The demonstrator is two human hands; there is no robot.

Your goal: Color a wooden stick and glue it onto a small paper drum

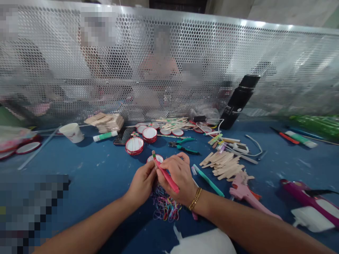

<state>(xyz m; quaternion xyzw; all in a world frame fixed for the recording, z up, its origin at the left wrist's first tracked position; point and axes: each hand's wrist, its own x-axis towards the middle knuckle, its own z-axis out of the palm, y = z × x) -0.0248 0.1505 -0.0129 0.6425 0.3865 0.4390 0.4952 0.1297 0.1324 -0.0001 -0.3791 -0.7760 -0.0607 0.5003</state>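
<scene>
My right hand (180, 174) is closed around a pink marker (169, 180), its tip end pointing up and away towards my left fingers. Pinched in my left hand (143, 180) is a small wooden craft stick (153, 153) with a green band near its upper end. The two hands meet in front of me, and the marker's tip is at the stick; whether they touch I cannot make out. Just below them lies a heap of colourful rubber bands (166, 206). Behind my fingers a white disc with a red rim (158, 158) is partly hidden.
Red-rimmed discs (134, 145), pliers (185, 145), a paper cup (72, 132) and a leaning black flask (239, 102) stand before a perforated metal screen (169, 46). To the right are craft sticks (224, 164), a pink glue gun (246, 192) and a purple tool (309, 201).
</scene>
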